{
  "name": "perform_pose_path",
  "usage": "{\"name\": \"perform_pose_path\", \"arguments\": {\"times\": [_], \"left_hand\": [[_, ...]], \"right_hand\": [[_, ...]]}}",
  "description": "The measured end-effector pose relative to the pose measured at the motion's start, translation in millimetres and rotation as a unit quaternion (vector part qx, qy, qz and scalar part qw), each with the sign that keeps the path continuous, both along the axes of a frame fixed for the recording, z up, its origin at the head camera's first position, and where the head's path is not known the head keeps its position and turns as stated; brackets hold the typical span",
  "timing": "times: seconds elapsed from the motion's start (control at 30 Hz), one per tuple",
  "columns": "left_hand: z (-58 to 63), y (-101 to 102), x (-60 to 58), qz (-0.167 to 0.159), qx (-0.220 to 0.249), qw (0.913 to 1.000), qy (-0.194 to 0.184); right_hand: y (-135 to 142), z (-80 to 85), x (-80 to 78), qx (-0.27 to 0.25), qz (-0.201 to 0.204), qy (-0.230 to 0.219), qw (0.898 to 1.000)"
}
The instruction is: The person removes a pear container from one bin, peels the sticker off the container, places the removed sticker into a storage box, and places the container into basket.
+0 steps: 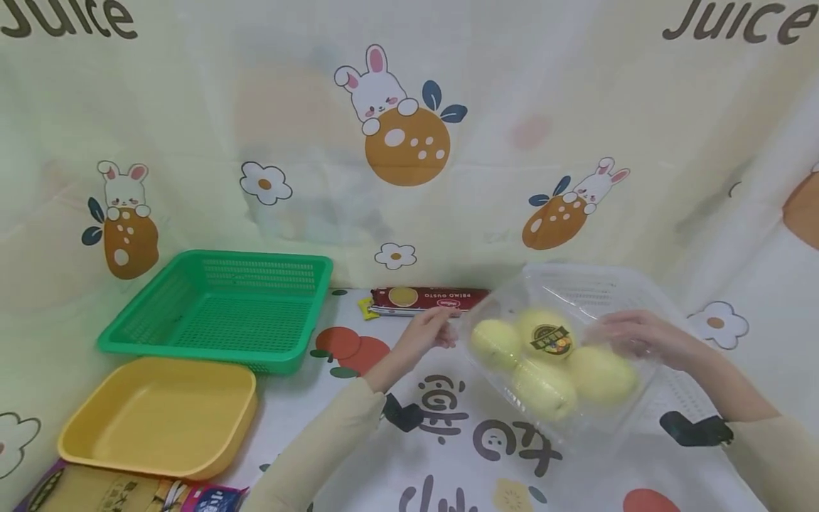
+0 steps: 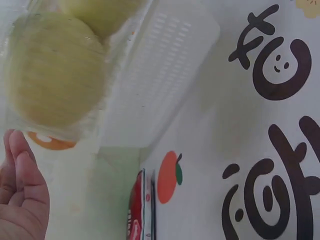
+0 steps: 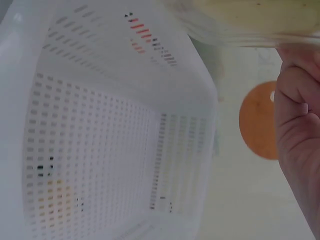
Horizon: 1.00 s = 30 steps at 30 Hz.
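A clear plastic pack of pale yellow fruit (image 1: 550,373) is held up off the table, tilted, with a dark round label on one fruit. My left hand (image 1: 425,338) pinches its left edge, and the same hand (image 2: 22,192) shows at the lower left of the left wrist view. On the opposite side, my right hand (image 1: 640,338) grips the pack's right edge with curled fingers. Behind and below the pack stands a white slotted basket (image 1: 687,387), partly hidden by it. The right wrist view looks into this basket (image 3: 95,150), which holds nothing visible.
A red biscuit packet (image 1: 425,299) lies at the back, beside a small yellow wrapper (image 1: 367,308). At the left stand a green basket (image 1: 313,306) and a yellow tray (image 1: 160,419). A brown and purple packet (image 1: 96,491) lies at the near left corner. A printed cloth hangs behind.
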State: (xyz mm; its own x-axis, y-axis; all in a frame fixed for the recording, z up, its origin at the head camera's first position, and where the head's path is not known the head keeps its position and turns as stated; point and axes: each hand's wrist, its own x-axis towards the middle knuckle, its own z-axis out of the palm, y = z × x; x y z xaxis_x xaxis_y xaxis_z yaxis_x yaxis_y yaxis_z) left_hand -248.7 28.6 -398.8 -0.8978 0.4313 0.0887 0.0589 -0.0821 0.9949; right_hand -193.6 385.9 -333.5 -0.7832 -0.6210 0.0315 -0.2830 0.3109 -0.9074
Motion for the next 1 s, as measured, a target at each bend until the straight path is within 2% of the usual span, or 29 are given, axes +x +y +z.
{"name": "perform_pose_path", "arguments": {"times": [0.13, 0.4, 0.5, 0.57, 0.67, 0.8, 0.9, 1.0], "left_hand": [[-0.1, -11, 2.1, -0.026, -0.018, 0.9995, 0.003], [-1.6, -40, 10.2, -0.074, -0.119, 0.9898, 0.025], [-2.6, -49, 15.1, -0.061, -0.128, 0.9893, 0.032], [-3.3, -54, 19.1, -0.045, -0.115, 0.9916, 0.039], [-5.1, -61, 24.9, -0.025, -0.086, 0.9948, 0.049], [-5.2, -70, 33.4, -0.007, -0.06, 0.9972, 0.045], [-0.7, -76, 41.9, 0.011, -0.06, 0.9975, 0.036], [3.1, -82, 49.6, 0.027, -0.065, 0.9969, 0.034]], "right_hand": [[-13, -6.9, -6.8, -0.013, 0.038, -0.005, 0.999], [-44, -24.4, -17.5, -0.075, 0.1, -0.06, 0.99], [-56, -29.4, -22.2, -0.08, 0.109, -0.071, 0.988], [-62, -31.5, -22.9, -0.084, 0.107, -0.078, 0.988], [-69, -33.6, -22.9, -0.078, 0.084, -0.09, 0.989], [-78, -33.1, -21.8, -0.039, 0.007, -0.134, 0.99], [-87, -31.0, -20.5, 0.002, -0.048, -0.178, 0.983], [-95, -29.2, -18.1, 0.032, -0.078, -0.235, 0.968]]}}
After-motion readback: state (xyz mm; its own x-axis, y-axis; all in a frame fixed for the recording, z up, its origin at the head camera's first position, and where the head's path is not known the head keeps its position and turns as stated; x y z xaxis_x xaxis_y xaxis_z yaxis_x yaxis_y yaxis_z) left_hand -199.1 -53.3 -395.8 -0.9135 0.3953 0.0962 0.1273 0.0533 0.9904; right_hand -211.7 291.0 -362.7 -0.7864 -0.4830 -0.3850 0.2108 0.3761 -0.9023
